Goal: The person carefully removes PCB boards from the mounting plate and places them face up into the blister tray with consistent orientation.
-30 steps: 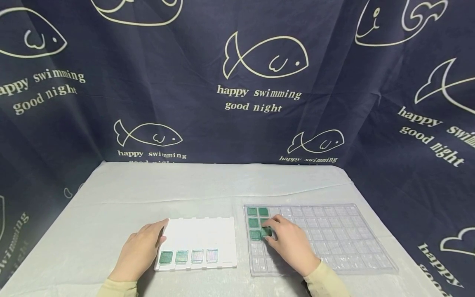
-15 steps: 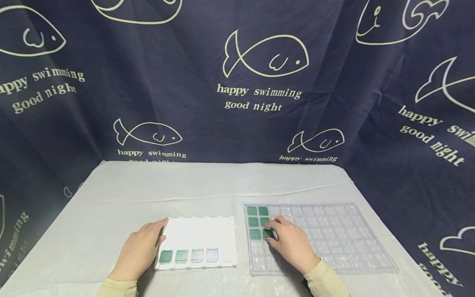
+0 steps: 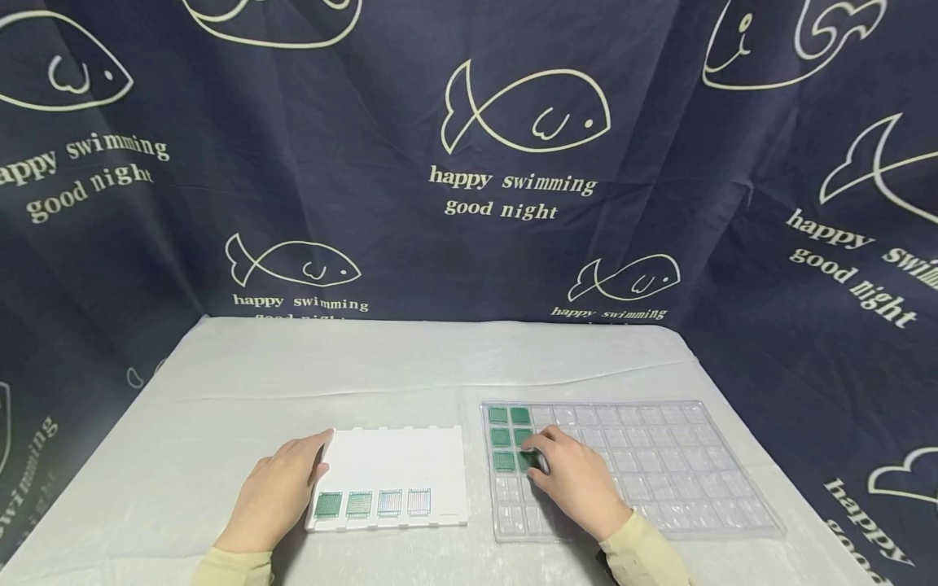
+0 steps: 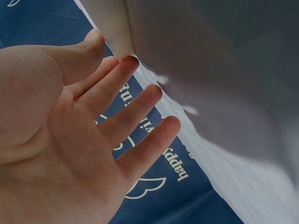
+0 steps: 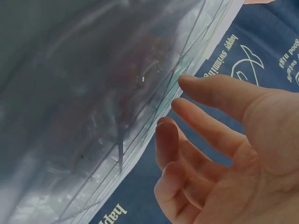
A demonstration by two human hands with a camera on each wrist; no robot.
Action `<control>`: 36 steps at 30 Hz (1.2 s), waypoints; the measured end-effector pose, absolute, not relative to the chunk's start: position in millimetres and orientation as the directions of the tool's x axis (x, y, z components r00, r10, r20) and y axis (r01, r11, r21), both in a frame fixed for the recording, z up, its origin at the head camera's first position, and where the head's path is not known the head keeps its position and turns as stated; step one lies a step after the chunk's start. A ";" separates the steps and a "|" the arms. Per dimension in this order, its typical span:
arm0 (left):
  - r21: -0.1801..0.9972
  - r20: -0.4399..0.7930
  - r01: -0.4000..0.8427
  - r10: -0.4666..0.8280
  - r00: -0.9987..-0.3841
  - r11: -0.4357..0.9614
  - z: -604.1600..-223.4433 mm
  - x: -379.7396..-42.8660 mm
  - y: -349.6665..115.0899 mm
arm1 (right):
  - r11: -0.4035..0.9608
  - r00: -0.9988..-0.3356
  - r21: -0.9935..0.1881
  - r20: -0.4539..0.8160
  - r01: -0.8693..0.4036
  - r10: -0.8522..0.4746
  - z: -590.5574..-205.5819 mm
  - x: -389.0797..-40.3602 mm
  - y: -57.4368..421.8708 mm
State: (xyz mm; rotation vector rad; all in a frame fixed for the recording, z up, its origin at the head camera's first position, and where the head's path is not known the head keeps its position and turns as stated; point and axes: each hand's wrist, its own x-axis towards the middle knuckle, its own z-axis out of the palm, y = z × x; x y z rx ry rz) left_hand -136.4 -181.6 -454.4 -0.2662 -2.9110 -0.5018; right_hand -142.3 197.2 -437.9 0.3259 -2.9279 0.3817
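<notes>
In the head view my left hand [image 3: 274, 492] rests along the left edge of a flat white tray [image 3: 396, 460], thumb and index finger touching it. Its fingers look nearly straight in the left wrist view. Several square perforated circuit boards [image 3: 327, 505] lie in a row along the tray's near side. My right hand [image 3: 575, 480] is over the left part of a clear plastic compartment tray [image 3: 659, 488]. Thumb and index finger pinch a green circuit board [image 3: 526, 461] at a compartment in the second column; the fingers partly cover it. In the right wrist view the other fingers [image 5: 167, 140] are curled.
More green circuit boards [image 3: 502, 461] sit in the far left compartments of the clear tray. A pale cloth [image 3: 337, 362] covers the table. A dark blue curtain [image 3: 396, 244] printed with fish stands behind and at both sides.
The right hand's green board has shifted slightly towards me and now sits lower at its compartment. The left hand and white tray stay in place.
</notes>
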 end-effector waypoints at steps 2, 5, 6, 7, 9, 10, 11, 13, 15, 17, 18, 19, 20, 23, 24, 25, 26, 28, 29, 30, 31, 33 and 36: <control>0.313 0.206 0.208 0.147 -0.967 0.927 -454.5 -136.4 -181.7 | 0.943 -0.962 -0.235 0.193 -0.236 -0.193 -437.7 -142.4 196.9; 0.309 0.211 0.208 0.146 -0.966 0.928 -454.0 -136.3 -181.1 | 0.942 -0.962 -0.237 0.193 -0.237 -0.194 -436.8 -142.4 196.5; 0.308 0.211 0.208 0.147 -0.966 0.929 -453.7 -136.3 -180.9 | 0.942 -0.961 -0.237 0.195 -0.239 -0.194 -436.6 -142.6 196.5; 0.305 0.211 0.209 0.148 -0.966 0.929 -453.4 -136.4 -180.6 | 0.942 -0.961 -0.236 0.198 -0.240 -0.195 -436.4 -142.7 196.5; 0.296 0.219 0.216 0.154 -0.963 0.930 -452.7 -136.9 -180.0 | 0.941 -0.959 -0.236 0.207 -0.242 -0.195 -436.3 -143.1 196.6; 0.294 0.226 0.224 0.160 -0.961 0.929 -452.3 -137.1 -179.9 | 0.941 -0.958 -0.236 0.210 -0.243 -0.195 -436.4 -143.3 196.6; 0.295 0.235 0.236 0.169 -0.957 0.926 -452.2 -137.6 -179.8 | 0.941 -0.958 -0.236 0.212 -0.244 -0.195 -436.5 -143.5 196.6; 0.306 0.253 0.263 0.188 -0.949 0.915 -452.0 -138.7 -179.4 | 0.941 -0.957 -0.236 0.215 -0.242 -0.192 -436.8 -143.7 196.4; 0.322 0.267 0.289 0.206 -0.941 0.901 -451.9 -139.8 -178.7 | 0.942 -0.958 -0.236 0.216 -0.240 -0.190 -437.2 -143.8 196.3; 0.340 0.274 0.309 0.221 -0.936 0.888 -451.7 -140.8 -177.8 | 0.942 -0.958 -0.235 0.216 -0.239 -0.189 -437.4 -143.7 196.0; 0.345 0.275 0.313 0.224 -0.935 0.885 -451.6 -140.9 -177.3 | 0.942 -0.958 -0.236 0.216 -0.238 -0.188 -437.4 -143.6 195.9; 0.348 0.278 0.317 0.226 -0.934 0.882 -451.4 -141.1 -177.0 | 0.942 -0.958 -0.237 0.216 -0.238 -0.188 -437.4 -143.6 195.8; 0.347 0.282 0.321 0.228 -0.932 0.881 -451.2 -141.1 -176.8 | 0.941 -0.958 -0.239 0.217 -0.238 -0.188 -437.4 -143.5 195.6; 0.345 0.295 0.327 0.230 -0.928 0.880 -451.6 -140.5 -176.9 | 0.941 -0.959 -0.239 0.215 -0.238 -0.187 -436.7 -142.8 195.0; 0.344 0.297 0.327 0.229 -0.927 0.880 -451.5 -140.0 -177.1 | 0.942 -0.959 -0.238 0.214 -0.237 -0.187 -436.4 -142.5 194.7; 0.343 0.299 0.327 0.228 -0.927 0.881 -451.6 -139.8 -177.3 | 0.943 -0.959 -0.237 0.214 -0.236 -0.186 -435.9 -142.1 194.3; 0.342 0.301 0.328 0.228 -0.926 0.881 -451.7 -139.6 -177.4 | 0.943 -0.959 -0.235 0.213 -0.235 -0.186 -435.4 -141.7 193.8; 0.343 0.299 0.325 0.226 -0.927 0.882 -452.2 -139.4 -177.9 | 0.945 -0.958 -0.226 0.218 -0.238 -0.189 -434.0 -140.8 192.3; 0.343 0.299 0.325 0.225 -0.927 0.882 -452.5 -139.3 -178.1 | 0.945 -0.956 -0.221 0.222 -0.242 -0.193 -433.0 -140.4 191.2; 0.342 0.298 0.323 0.225 -0.928 0.882 -452.6 -139.1 -178.3 | 0.945 -0.954 -0.215 0.227 -0.248 -0.199 -431.9 -139.8 189.8; 0.340 0.299 0.325 0.226 -0.927 0.882 -453.1 -139.1 -178.5 | 0.944 -0.951 -0.207 0.231 -0.255 -0.206 -430.7 -139.2 188.1; 0.335 0.305 0.329 0.229 -0.924 0.883 -454.7 -139.3 -179.1 | 0.942 -0.942 -0.193 0.246 -0.276 -0.226 -427.8 -138.0 183.9; 0.323 0.318 0.338 0.235 -0.919 0.884 -456.4 -139.0 -179.7 | 0.932 -0.926 -0.174 0.268 -0.317 -0.265 -422.9 -136.0 175.5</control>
